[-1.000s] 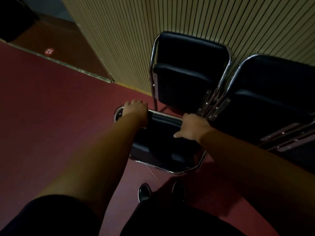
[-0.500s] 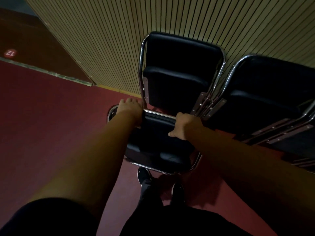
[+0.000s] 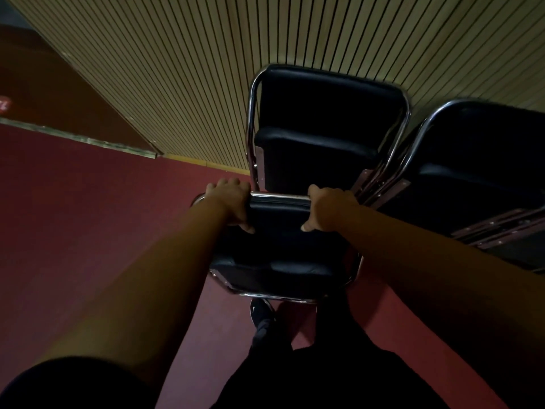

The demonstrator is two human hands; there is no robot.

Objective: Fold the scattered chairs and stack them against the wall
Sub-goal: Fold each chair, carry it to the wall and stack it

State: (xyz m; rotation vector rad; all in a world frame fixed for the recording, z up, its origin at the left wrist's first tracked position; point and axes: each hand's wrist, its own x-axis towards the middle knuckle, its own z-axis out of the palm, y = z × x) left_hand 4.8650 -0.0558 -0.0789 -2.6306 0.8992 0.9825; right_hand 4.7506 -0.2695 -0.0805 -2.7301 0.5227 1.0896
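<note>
I hold a folded black chair (image 3: 283, 255) with a chrome frame upright in front of my legs. My left hand (image 3: 233, 202) grips the left end of its top rail, and my right hand (image 3: 330, 209) grips the right end. Just beyond it, a folded black chair (image 3: 324, 128) leans against the slatted wall (image 3: 206, 69). To the right, another folded black chair (image 3: 483, 172) leans at the same wall, overlapping the first one's frame.
Red carpet floor (image 3: 88, 231) spreads to the left and below. A dark brown floor strip (image 3: 59, 93) with a metal threshold lies at the far left. My black shoe (image 3: 261, 311) stands right under the held chair.
I have stepped closer to the wall with the held chair, which now sits right in front of the leaning chair. Both hands keep their grip on the top rail.
</note>
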